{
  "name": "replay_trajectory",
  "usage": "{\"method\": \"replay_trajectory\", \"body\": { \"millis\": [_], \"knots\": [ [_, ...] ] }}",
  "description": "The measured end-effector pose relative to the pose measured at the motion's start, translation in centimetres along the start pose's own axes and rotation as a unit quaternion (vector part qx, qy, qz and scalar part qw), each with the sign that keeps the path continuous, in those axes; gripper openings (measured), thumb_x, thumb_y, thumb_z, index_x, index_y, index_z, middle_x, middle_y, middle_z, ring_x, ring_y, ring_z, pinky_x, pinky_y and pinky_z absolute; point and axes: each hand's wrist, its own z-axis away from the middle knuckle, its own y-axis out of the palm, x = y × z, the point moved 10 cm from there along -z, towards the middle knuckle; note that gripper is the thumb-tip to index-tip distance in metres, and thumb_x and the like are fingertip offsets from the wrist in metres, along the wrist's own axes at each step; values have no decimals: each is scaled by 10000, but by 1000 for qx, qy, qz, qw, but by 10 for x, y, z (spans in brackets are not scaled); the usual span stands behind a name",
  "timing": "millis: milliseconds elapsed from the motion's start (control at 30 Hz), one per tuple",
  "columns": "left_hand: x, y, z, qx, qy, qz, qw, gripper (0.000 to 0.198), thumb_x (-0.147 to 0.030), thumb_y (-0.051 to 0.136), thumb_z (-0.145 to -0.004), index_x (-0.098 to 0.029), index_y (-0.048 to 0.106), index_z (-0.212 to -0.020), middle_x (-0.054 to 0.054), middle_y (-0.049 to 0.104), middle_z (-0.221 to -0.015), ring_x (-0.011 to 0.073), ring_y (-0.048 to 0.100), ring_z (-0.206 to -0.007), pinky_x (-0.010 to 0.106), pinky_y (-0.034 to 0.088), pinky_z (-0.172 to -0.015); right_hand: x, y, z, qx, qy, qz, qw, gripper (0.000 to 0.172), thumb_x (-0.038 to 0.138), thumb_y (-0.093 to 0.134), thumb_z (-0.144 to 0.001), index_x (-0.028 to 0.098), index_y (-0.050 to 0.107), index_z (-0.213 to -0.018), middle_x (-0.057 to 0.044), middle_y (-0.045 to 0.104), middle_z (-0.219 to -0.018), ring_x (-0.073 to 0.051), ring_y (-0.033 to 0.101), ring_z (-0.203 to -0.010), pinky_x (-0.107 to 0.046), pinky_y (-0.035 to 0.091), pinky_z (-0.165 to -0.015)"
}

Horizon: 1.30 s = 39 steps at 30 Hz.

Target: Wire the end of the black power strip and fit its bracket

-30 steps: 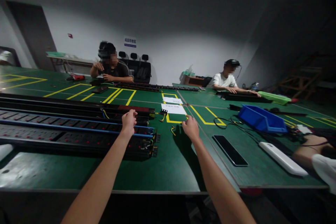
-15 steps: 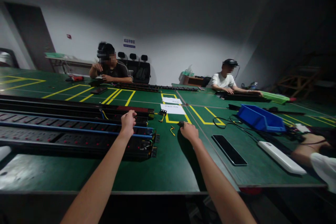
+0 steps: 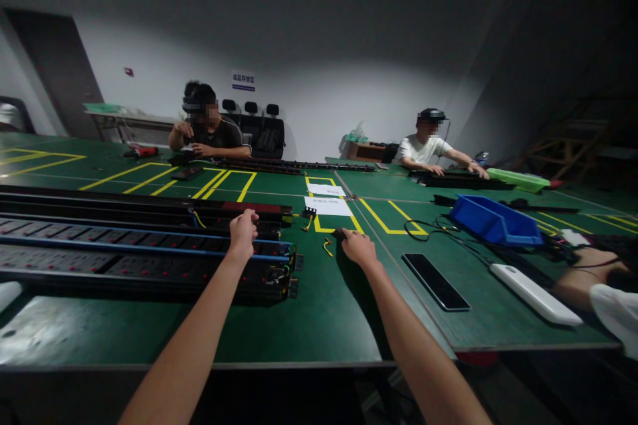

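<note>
My left hand (image 3: 243, 236) is over the long black power strips (image 3: 124, 262), its fingers curled in and turned away; whether anything is in them is hidden. Red dots line the strips' sockets, and a blue edge (image 3: 199, 249) runs along one. My right hand (image 3: 359, 249), to the right of the strips' ends, has its fingers closed on a small black part (image 3: 339, 234) low at the green table. Just left of it lies a short yellow wire (image 3: 327, 249) with a dark end. A black connector block (image 3: 310, 212) with a yellow wire sits farther back.
A phone (image 3: 436, 282), a white power bank (image 3: 535, 293) and a blue bin (image 3: 493, 220) with black cables are on the right. White paper labels (image 3: 326, 206) lie ahead. Two co-workers sit across the table (image 3: 299, 339); another person's arm (image 3: 588, 279) reaches in from the right.
My right hand has shifted very slightly left with the black part. My left hand stays put. The far right co-worker's hand has moved along the green object.
</note>
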Motion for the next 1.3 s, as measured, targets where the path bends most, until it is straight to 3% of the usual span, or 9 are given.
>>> {"method": "replay_trajectory", "body": {
  "millis": [133,300,433,600,867,1033,1300],
  "knots": [
    [-1,0,1,3,1,-3,1000,154,-286,626,-626,-165,531,-616,-83,401,-521,19,261,-378,170,180,-353,0,-4,4,-21,18,-7,1000,531,334,394,-977,286,444,-1504,-168,550,-1395,-375,518,-1230,-501,414,-945],
    [-1,1,0,4,-1,-7,1000,156,-290,628,-629,-169,529,-635,-87,398,-511,21,253,-377,166,180,-349,-4,-22,8,-97,70,-23,993,516,486,348,-1006,176,620,-1316,-217,604,-1292,-363,514,-1227,-491,407,-954],
    [-1,1,0,2,1,-9,1000,151,-289,618,-631,-171,524,-641,-86,407,-505,22,248,-372,163,181,-347,-15,-13,0,-58,95,-39,993,552,492,264,-1032,161,672,-1201,-206,666,-1209,-334,614,-1125,-468,435,-929],
    [0,0,-1,-1,5,-11,1000,150,-290,619,-644,-167,532,-641,-83,402,-501,25,257,-376,162,181,-345,-18,-4,-12,-47,66,-100,992,414,401,357,-1021,208,649,-1242,-151,712,-1166,-278,665,-1079,-364,472,-873],
    [1,-1,-3,3,7,-14,1000,145,-277,626,-654,-160,543,-633,-85,386,-496,21,245,-377,167,171,-350,-22,-10,-18,-124,39,-203,970,389,289,542,-935,215,615,-1309,-76,755,-1050,-248,678,-1018,-300,470,-803],
    [1,-1,-3,4,7,-11,1000,149,-280,629,-650,-160,542,-634,-84,394,-503,22,250,-380,167,175,-349,-16,-29,-14,-202,-20,-227,952,391,191,495,-910,187,640,-1274,-70,759,-970,-213,681,-869,-271,453,-733],
    [1,-1,-3,3,9,-9,1000,146,-281,630,-637,-164,543,-643,-83,404,-503,26,257,-383,166,184,-349,-8,-32,-12,-215,-48,-201,955,341,204,454,-934,197,718,-1150,-79,761,-980,-222,680,-910,-278,465,-770]
  ]
}}
